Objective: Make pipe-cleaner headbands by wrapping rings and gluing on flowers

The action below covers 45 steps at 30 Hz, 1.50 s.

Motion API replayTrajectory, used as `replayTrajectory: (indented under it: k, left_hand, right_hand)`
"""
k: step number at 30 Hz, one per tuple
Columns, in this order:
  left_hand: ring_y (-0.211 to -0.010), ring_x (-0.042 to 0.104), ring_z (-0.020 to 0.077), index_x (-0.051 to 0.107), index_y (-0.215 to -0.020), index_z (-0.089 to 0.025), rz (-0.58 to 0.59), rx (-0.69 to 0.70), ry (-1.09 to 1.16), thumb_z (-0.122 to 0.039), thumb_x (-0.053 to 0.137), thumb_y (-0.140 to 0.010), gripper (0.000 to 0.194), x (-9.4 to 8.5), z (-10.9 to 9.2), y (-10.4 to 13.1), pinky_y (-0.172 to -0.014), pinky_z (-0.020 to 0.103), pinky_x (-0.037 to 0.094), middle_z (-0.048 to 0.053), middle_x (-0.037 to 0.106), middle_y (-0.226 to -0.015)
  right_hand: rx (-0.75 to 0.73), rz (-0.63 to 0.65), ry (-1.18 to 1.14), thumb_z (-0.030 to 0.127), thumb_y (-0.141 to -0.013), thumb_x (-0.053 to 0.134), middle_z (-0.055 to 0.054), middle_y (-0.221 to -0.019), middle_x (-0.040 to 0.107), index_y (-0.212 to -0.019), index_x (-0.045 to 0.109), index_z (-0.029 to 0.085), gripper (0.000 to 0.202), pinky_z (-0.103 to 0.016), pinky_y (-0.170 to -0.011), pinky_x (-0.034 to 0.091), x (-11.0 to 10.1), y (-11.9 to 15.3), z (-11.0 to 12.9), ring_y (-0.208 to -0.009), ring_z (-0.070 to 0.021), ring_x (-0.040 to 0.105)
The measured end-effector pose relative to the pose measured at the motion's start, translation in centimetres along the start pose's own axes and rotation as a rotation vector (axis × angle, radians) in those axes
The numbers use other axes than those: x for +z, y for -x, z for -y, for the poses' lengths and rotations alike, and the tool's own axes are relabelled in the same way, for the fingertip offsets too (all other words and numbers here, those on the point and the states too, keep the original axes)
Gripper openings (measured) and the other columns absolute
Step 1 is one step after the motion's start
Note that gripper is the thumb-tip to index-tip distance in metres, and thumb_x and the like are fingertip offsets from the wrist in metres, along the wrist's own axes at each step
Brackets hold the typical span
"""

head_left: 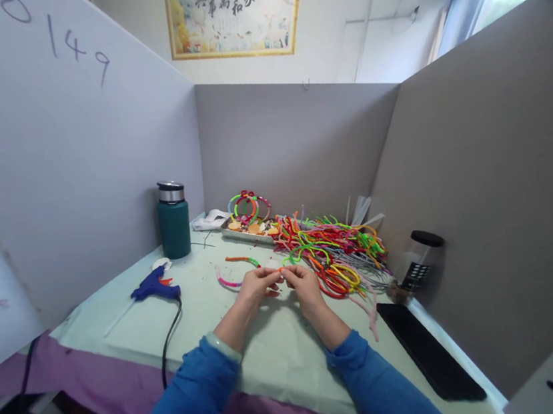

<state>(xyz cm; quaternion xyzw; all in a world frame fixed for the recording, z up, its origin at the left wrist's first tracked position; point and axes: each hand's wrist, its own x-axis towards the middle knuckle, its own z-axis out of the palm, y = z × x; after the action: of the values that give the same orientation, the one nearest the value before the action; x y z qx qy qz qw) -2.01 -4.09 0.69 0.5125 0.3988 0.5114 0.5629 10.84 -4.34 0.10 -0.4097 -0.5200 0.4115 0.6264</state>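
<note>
My left hand (260,285) and my right hand (302,282) meet fingertip to fingertip over the middle of the table. Between their pinched fingers is a small orange piece (280,269), mostly covered by the fingertips. Just left of my left hand, a curved band (228,283) in pink, white, orange and green lies on the cloth. A large heap of coloured fuzzy stems (331,240) spreads out behind and to the right of my right hand, with red and yellow loops nearest to it.
A blue glue gun (155,286) with a black cord lies at the left, near a green bottle (175,226). Behind stands a metal tray (247,236) with coloured rings. At the right are a black flat object (428,349) and a black-lidded clear container (420,260). Grey partitions (294,144) enclose the table.
</note>
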Motion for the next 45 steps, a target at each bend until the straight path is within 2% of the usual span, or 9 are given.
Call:
replayTrajectory:
  k: [4, 10, 16, 24, 29, 33, 41, 45]
  left_hand:
    - [-0.054, 0.056, 0.0112, 0.063, -0.084, -0.012, -0.090, 0.074, -0.149, -0.036, 0.073, -0.061, 0.035, 0.1, -0.2, -0.3, -0.044, 0.021, 0.045, 0.004, 0.064, -0.072]
    - [-0.051, 0.053, 0.0098, 0.061, -0.076, -0.013, -0.072, 0.087, -0.186, -0.036, 0.065, -0.067, 0.025, 0.1, -0.2, -0.4, -0.043, 0.021, 0.044, 0.004, 0.064, -0.069]
    - [-0.051, 0.051, 0.0090, 0.060, -0.075, -0.013, -0.079, 0.110, -0.131, -0.036, 0.063, -0.068, 0.024, -0.4, 0.1, -0.5, -0.046, 0.022, 0.046, 0.003, 0.062, -0.069]
    - [-0.048, 0.050, 0.0098, 0.063, -0.070, -0.014, -0.130, 0.155, -0.352, -0.032, 0.061, -0.068, 0.018, 0.0, -0.2, -0.4, -0.044, 0.021, 0.044, 0.002, 0.060, -0.062]
    - [-0.052, 0.053, 0.0106, 0.060, -0.072, -0.013, -0.074, 0.110, -0.148, -0.033, 0.064, -0.066, 0.021, -0.1, -0.2, -0.2, -0.045, 0.022, 0.046, 0.004, 0.062, -0.069]
    - [-0.055, 0.054, 0.0108, 0.059, -0.072, -0.013, -0.085, 0.072, 0.010, -0.035, 0.069, -0.062, 0.026, 0.0, -0.2, -0.2, -0.048, 0.023, 0.048, 0.004, 0.062, -0.070]
    - [-0.053, 0.054, 0.0101, 0.063, -0.075, -0.012, -0.094, 0.040, 0.014, -0.037, 0.071, -0.061, 0.030, 0.1, -0.1, -0.2, -0.050, 0.024, 0.047, 0.005, 0.063, -0.073]
    - [-0.050, 0.051, 0.0090, 0.061, -0.070, -0.012, -0.083, 0.069, 0.003, -0.040, 0.071, -0.061, 0.031, -0.1, 0.0, -0.2, -0.047, 0.023, 0.045, 0.002, 0.060, -0.066]
  right_hand:
    - [-0.006, -0.026, 0.045, 0.035, -0.065, 0.067, 0.001, -0.059, 0.057, -0.072, 0.066, 0.014, 0.022, -0.024, -0.051, 0.036, -0.2, 0.0, 0.5, -0.054, -0.0114, 0.046]
    - [-0.076, 0.016, 0.128, 0.034, -0.069, 0.064, 0.000, -0.060, 0.060, -0.071, 0.066, 0.015, 0.019, -0.025, -0.052, 0.038, -0.3, 0.0, 0.2, -0.054, -0.0132, 0.049]
    - [-0.171, 0.111, 0.240, 0.034, -0.077, 0.059, -0.004, -0.073, 0.066, -0.083, 0.069, 0.016, 0.022, -0.026, -0.057, 0.041, -0.5, 0.0, 0.0, -0.063, -0.0154, 0.054]
    - [-0.184, 0.132, 0.374, 0.032, -0.076, 0.058, -0.001, -0.063, 0.060, -0.071, 0.064, 0.017, 0.017, -0.026, -0.056, 0.038, -1.0, -0.3, 0.0, -0.058, -0.0149, 0.051]
    - [-0.161, 0.115, 0.322, 0.032, -0.076, 0.058, -0.001, -0.063, 0.060, -0.071, 0.063, 0.017, 0.017, -0.026, -0.055, 0.037, -0.5, -0.1, -0.1, -0.058, -0.0149, 0.051]
    - [-0.116, 0.011, 0.181, 0.032, -0.073, 0.059, 0.000, -0.063, 0.059, -0.070, 0.062, 0.016, 0.016, -0.025, -0.055, 0.037, 0.4, -0.1, -0.6, -0.058, -0.0143, 0.051]
    - [-0.145, -0.048, 0.157, 0.032, -0.071, 0.060, -0.001, -0.064, 0.062, -0.069, 0.065, 0.015, 0.017, -0.025, -0.056, 0.038, 0.7, 0.0, -0.8, -0.059, -0.0139, 0.051]
    - [-0.143, 0.026, 0.158, 0.033, -0.073, 0.060, -0.002, -0.063, 0.062, -0.070, 0.066, 0.015, 0.019, -0.024, -0.052, 0.038, 0.4, 0.2, 0.0, -0.055, -0.0129, 0.049]
